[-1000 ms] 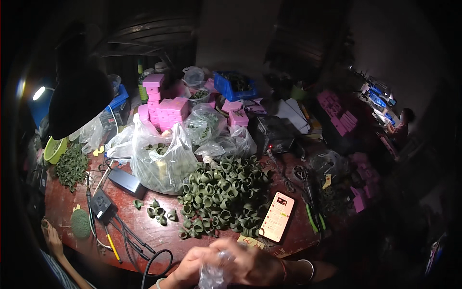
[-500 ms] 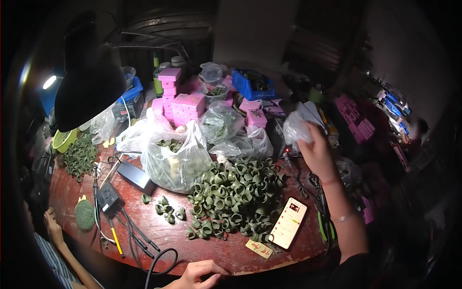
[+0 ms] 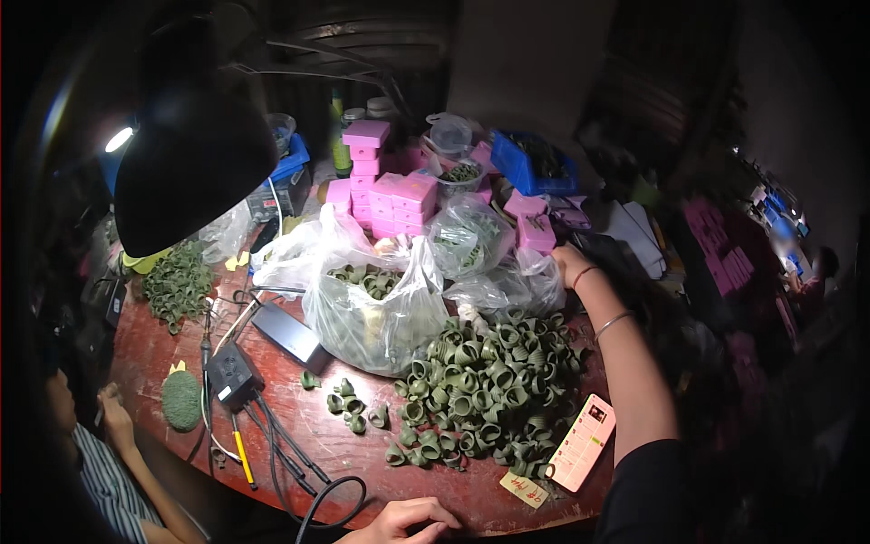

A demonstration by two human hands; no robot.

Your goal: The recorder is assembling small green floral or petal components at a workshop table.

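Observation:
My left hand (image 3: 410, 520) rests at the table's front edge, its fingers loosely bent and apart, holding nothing I can see. On the far right my right hand (image 3: 573, 265) reaches out, fingers curled, beside the edge of a clear plastic bag (image 3: 542, 283). Its fingertips are partly hidden, so what it grips does not show. A large heap of green ring-shaped, ribbed pieces (image 3: 489, 381) lies between my hands, with several loose ones (image 3: 346, 403) to its left. Behind them a translucent bag (image 3: 376, 326) holds more green pieces. A lit phone (image 3: 582, 444) lies below my right forearm.
Pink boxes (image 3: 399, 201) and a blue bin (image 3: 535, 165) stand at the back. A black lamp (image 3: 195, 172) overhangs the left. Cables, a black box (image 3: 234, 374) and a yellow-handled tool (image 3: 243, 455) lie on the red table (image 3: 299, 435). Another person's hand (image 3: 115, 415) is at left.
My right hand held up a crumpled clear plastic bag; now it is lower, by the other bags, and that crumpled bag no longer shows. The whole view has shifted, moving the scene rightward.

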